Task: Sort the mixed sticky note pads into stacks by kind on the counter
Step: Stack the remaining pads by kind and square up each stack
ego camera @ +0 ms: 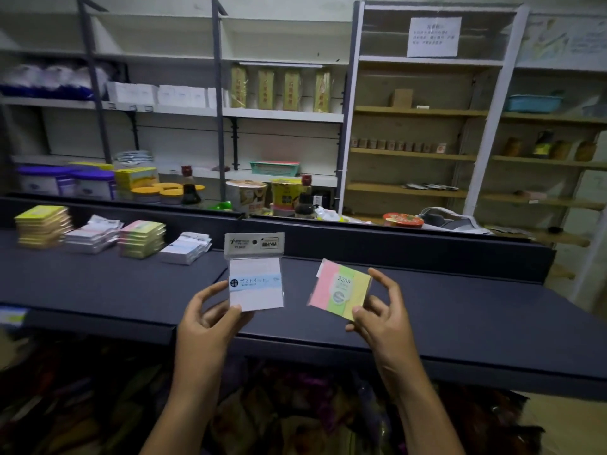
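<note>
Dark counter [460,310] spans the frame. Four sorted stacks sit far left: yellow stack [42,226], white packets [92,236], pastel stack [142,239], white-blue stack [186,248]. Your left hand [210,318] pinches a white hang-tab pad [255,275] by its lower corner. Your right hand [382,310] pinches a pink-green-yellow pad [340,289], both held above the counter.

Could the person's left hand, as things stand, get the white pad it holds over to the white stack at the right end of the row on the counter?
Probably yes. The left hand grips the white pad above the counter, and the white stack lies to its upper left with only bare counter between; nothing blocks that path.
</note>
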The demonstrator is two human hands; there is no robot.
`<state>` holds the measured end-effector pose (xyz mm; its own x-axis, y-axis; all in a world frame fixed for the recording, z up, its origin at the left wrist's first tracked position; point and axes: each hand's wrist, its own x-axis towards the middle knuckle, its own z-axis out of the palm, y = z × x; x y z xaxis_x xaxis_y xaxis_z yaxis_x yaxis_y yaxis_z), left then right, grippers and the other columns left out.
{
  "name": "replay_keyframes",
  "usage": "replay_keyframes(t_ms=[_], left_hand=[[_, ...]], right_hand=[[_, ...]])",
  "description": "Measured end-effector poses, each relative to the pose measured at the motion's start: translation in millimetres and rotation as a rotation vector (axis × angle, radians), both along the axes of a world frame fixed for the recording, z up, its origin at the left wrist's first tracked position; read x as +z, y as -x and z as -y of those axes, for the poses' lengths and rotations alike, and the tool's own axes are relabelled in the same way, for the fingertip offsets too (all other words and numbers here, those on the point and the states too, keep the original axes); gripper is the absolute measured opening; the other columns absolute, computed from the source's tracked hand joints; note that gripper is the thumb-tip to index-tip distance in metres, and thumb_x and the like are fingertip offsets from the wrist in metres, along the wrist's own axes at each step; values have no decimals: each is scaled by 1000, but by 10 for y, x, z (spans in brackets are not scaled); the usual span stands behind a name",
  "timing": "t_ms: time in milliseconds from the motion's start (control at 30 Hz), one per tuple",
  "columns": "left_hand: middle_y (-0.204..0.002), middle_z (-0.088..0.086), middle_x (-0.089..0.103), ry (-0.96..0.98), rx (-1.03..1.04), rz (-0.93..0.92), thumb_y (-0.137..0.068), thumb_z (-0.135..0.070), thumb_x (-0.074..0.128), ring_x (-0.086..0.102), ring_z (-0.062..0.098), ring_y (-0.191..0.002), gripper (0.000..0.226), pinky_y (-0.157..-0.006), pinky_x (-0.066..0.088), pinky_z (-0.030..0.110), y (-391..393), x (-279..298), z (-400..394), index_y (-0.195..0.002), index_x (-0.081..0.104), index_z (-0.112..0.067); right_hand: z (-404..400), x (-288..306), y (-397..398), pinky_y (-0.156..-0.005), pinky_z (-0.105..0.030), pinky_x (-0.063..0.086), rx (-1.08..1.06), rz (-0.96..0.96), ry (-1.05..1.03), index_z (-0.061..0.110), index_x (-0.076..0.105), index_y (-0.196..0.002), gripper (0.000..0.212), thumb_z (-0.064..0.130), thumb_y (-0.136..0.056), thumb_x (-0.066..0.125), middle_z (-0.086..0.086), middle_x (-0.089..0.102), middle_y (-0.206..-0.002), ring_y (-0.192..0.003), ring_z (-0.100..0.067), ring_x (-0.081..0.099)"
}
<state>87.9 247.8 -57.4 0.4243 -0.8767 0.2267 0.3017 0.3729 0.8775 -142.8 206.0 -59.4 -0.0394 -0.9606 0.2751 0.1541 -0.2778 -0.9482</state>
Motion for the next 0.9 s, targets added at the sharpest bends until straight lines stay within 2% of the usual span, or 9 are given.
replay_keyframes(t_ms=[167, 233, 333, 467, 600, 733, 900], left_hand=[[-98, 12, 75, 26, 97, -16, -92, 0, 61, 73, 26, -96, 25, -86, 59, 38, -527, 28, -419, -113, 58, -13], [-97, 13, 76, 46, 128, -13, -92, 2, 59, 72, 28, -97, 21, -86, 59, 36, -731, 26, -548, -110, 58, -9], [-98, 9, 76, 48, 187, 25, -93, 2, 58, 72, 24, -98, 14, -83, 59, 28, -1028, 2, -702, -102, 63, -8], [-97, 4, 76, 9, 284, 66, -93, -5, 61, 72, 18, -97, 17, -83, 59, 30, -1343, -19, -794, -98, 73, -16], [-99, 2, 76, -4, 347, 54, -92, -9, 62, 71, 16, -99, 17, -88, 55, 36, -1625, -2, -717, -101, 74, -17], [-103, 1, 75, 1, 398, 26, -93, -8, 61, 70, 16, -103, 20, -81, 58, 28, -1901, 8, -480, -100, 75, -20], [-105, 3, 75, 9, 448, 50, -95, -6, 59, 71, 21, -102, 21, -78, 59, 25, -2179, 44, -121, -104, 73, -18]], right_hand=[[-224, 45, -532, -68, -31, 59, 11, -12, 61, 33, 43, -137, 60, -4, -94, 59, -8, 75, -109, -99, -24, 71], [-279, 49, -755, -70, -32, 60, 29, -2, 78, 35, 42, -136, 59, -3, -94, 59, -8, 75, -107, -97, -23, 72], [-328, 36, -1090, -70, -32, 60, 70, 0, 93, 36, 45, -133, 55, -1, -95, 58, -7, 76, -105, -95, -21, 72], [-294, 24, -1477, -68, -29, 58, 123, -30, 121, 30, 57, -121, 40, -1, -96, 57, -5, 76, -102, -90, -18, 70], [-106, 59, -1812, -67, -29, 59, 150, -61, 142, 28, 65, -112, 30, 3, -98, 57, -2, 75, -103, -83, -17, 68], [185, 59, -2124, -70, -31, 60, 179, -86, 158, 29, 66, -114, 29, 7, -99, 56, 3, 75, -102, -78, -14, 67], [621, 80, -2418, -68, -28, 58, 210, -59, 162, 27, 67, -114, 31, 3, -98, 56, 0, 74, -104, -88, -15, 70]])
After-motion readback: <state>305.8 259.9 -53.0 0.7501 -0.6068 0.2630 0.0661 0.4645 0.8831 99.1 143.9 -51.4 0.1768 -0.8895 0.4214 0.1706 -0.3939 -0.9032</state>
